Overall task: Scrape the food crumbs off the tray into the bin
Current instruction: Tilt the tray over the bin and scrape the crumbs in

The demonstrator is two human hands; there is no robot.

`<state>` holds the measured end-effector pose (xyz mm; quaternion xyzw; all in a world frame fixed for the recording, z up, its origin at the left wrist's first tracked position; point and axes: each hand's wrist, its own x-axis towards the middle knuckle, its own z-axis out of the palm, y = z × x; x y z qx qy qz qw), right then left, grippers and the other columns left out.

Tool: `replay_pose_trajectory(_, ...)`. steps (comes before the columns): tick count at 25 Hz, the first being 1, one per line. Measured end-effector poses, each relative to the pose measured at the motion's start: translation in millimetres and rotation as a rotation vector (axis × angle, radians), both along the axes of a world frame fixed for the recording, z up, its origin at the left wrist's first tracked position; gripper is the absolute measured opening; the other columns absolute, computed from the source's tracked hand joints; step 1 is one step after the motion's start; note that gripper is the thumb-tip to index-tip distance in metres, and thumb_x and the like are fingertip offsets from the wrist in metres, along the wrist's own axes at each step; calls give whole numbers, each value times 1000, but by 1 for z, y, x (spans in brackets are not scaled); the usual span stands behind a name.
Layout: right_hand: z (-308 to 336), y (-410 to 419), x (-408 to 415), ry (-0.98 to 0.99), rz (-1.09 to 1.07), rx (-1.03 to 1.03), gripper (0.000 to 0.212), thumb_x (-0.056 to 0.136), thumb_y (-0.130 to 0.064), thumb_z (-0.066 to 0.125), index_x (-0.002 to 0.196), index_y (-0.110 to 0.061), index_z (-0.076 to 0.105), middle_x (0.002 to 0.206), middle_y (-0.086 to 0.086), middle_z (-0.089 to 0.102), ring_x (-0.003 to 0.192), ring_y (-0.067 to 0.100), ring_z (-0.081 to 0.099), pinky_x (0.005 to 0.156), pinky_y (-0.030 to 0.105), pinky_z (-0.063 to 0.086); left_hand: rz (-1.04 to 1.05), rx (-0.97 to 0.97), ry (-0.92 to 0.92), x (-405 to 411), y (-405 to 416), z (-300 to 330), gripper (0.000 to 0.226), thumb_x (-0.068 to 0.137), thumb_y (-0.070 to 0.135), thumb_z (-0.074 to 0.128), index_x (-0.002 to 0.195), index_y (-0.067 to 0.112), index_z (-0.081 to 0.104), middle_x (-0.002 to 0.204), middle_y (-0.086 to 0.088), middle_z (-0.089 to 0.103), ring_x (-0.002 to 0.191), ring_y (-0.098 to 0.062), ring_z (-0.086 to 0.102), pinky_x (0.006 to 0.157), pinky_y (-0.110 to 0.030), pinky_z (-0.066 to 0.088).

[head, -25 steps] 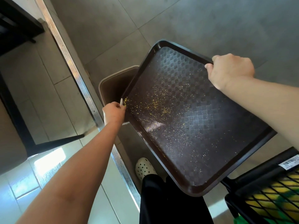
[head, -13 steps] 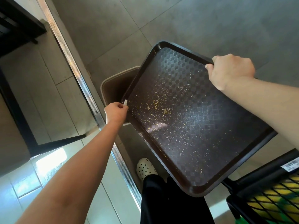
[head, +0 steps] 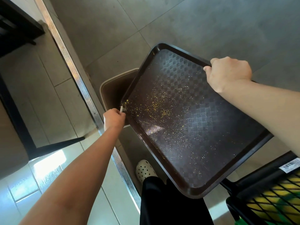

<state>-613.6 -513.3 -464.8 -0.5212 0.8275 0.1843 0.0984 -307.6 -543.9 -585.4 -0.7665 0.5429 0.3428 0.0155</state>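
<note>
Head view: tray point(head: 203, 127) between hands, right hand point(head: 227, 73) gripping rim, left hand point(head: 113, 118) pinching scraper point(head: 121, 110).

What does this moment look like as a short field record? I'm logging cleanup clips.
tray: dark brown, tilted, its low edge over the bin
crumbs: yellow, scattered on the tray, thickest near the low edge
bin: tan, open, on the floor, partly hidden by the tray
right hand: grips the tray's far rim
left hand: pinches a small white scraper at the tray's low edge
task state: crumbs not yet cleared
</note>
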Motion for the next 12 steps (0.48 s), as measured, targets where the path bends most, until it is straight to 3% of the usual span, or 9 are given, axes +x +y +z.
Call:
replay_pose_trajectory(6,11,-14,3,40,24,28,37,103,-29,30,110,-6,58,102,19,64,97,37,61,66,32,33,-45,61,28,-3,6,-1,18,87,13,55,92,3,68,82,-11,65,67,-19,56,63,-26,43)
replay_pose_trajectory(12,20,-24,15,15,52,41,30,103,-23,35,111,-7,59,108,16,64,103,36,61,70,31,34,81,42,25,-3,5,-1,24,90,18,53,104,5,68,96,-13,68,72,-20,57,66,-27,46)
